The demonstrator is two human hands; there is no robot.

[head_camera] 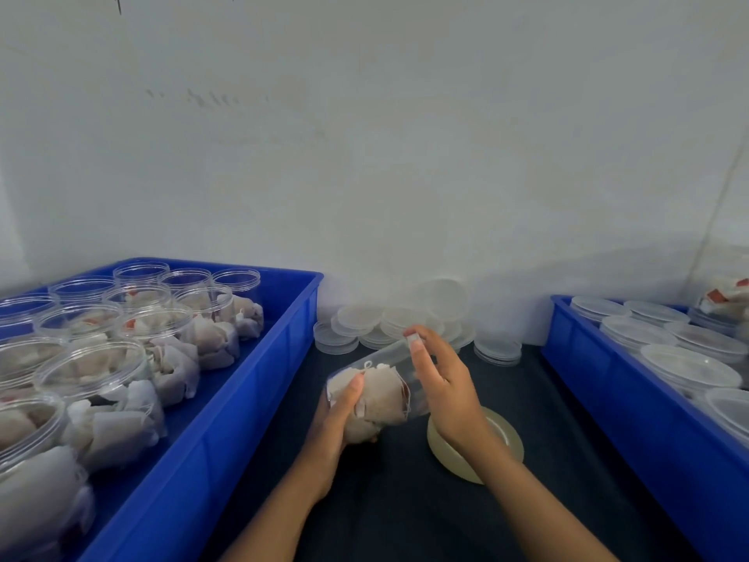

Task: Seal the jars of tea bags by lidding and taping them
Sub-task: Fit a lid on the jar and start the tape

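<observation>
Both hands' fingers [419, 358] grip jar [377, 393]

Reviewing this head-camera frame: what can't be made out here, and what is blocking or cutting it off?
- Whether the held jar is lidded: the right hand covers its far end.
- The tape roll: partly hidden under the right wrist, loose end not visible.
- Left hand grip: fingers hidden behind the jar.
- Jars in the left crate: nearest ones cut off by the frame edge.
- Right crate: cut off at the right edge.
</observation>
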